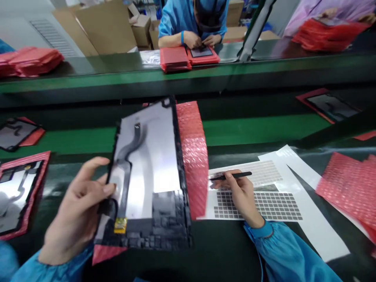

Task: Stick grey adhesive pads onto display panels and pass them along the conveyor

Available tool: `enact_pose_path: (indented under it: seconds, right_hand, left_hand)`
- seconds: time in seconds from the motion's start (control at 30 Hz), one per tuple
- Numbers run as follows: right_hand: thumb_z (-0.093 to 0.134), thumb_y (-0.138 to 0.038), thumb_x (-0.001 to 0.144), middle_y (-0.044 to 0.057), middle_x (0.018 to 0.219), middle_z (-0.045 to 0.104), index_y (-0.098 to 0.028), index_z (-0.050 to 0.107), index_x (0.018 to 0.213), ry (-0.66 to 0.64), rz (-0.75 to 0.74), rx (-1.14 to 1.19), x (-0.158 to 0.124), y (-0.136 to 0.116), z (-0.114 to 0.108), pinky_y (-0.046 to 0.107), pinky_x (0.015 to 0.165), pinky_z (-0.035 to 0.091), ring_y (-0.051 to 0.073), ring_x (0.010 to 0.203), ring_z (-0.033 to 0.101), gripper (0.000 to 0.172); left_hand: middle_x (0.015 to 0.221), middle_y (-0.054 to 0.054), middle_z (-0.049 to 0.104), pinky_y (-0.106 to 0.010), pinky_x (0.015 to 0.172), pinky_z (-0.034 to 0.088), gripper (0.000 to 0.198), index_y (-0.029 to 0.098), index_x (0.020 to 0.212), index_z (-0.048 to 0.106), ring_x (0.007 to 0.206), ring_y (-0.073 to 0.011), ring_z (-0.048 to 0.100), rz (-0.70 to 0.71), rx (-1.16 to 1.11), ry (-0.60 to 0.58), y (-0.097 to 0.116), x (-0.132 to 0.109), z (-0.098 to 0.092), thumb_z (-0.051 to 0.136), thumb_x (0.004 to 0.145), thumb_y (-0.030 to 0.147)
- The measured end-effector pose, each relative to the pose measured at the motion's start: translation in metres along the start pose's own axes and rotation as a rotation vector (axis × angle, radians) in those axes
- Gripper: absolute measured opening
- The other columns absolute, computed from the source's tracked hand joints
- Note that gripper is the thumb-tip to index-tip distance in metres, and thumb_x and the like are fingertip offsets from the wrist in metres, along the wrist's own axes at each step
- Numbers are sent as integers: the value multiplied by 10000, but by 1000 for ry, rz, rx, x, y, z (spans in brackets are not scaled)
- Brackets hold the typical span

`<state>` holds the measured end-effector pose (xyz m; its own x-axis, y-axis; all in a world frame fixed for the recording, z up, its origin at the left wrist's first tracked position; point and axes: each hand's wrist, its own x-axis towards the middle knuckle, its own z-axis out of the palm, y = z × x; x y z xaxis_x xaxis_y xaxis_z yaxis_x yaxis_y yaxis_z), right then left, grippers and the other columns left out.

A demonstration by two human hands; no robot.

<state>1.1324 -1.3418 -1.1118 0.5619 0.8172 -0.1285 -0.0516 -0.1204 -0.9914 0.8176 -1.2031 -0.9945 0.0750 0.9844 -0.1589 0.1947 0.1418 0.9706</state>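
Note:
My left hand [79, 207] grips the left edge of a display panel [147, 164], tilted up off the bench. Its silvery back faces me, with a dark flex cable [125, 184] ending in a yellow connector tab. Behind the panel shows a red bubble-wrap sleeve [194, 156]. In my right hand [242, 196] is a pair of black tweezers [235, 176], pinched between thumb and fingers, tips pointing left over the sticker sheets. One sheet has pale labels [264, 174]; the sheet below it bears rows of dark grey square stickers [279, 205].
White backing paper [317, 231] and red bubble-wrap sleeves [349, 188] lie to the right. Another panel [17, 192] rests at the left. Beyond runs a green conveyor belt [235, 129] carrying panels. Across it, a co-worker [190, 23] handles a panel; red stacks [38, 60] stand on the far ledge.

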Motion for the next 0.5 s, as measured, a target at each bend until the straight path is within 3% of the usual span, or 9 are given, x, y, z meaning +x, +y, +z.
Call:
enact_pose_path:
  seconds: [0.1, 0.23, 0.33, 0.5]
  right_hand:
    - [707, -553, 943, 35, 676, 796, -217, 602, 953, 10, 5, 30, -1, 0, 1, 366, 738, 635, 237, 679, 799, 352]
    - [698, -542, 954, 27, 639, 781, -211, 605, 967, 27, -10, 9, -2, 0, 2, 363, 747, 634, 231, 685, 800, 345]
    - [699, -546, 950, 31, 646, 784, -210, 611, 970, 31, -4, -4, -2, 1, 3, 379, 712, 642, 232, 641, 790, 348]
    - [680, -521, 972, 17, 628, 764, -217, 617, 966, 42, -26, -20, -2, 0, 4, 401, 749, 653, 253, 714, 813, 310]
  left_hand:
    - [666, 43, 653, -204, 381, 468, 502, 323, 1009, 710, 507, -132, 578, -225, -187, -124, -41, -6, 6, 930, 559, 288]
    - [905, -4, 738, -279, 569, 624, 570, 287, 1142, 631, 640, -167, 696, -414, -238, -310, -94, -6, 6, 936, 660, 295]
    - [948, -24, 744, -308, 671, 646, 563, 271, 1212, 599, 752, -196, 735, -413, -211, -370, -114, -11, 5, 904, 740, 301]
    - [1024, -35, 743, -305, 735, 633, 530, 296, 1271, 589, 853, -204, 737, -307, -99, -436, -121, -19, 4, 852, 812, 328]
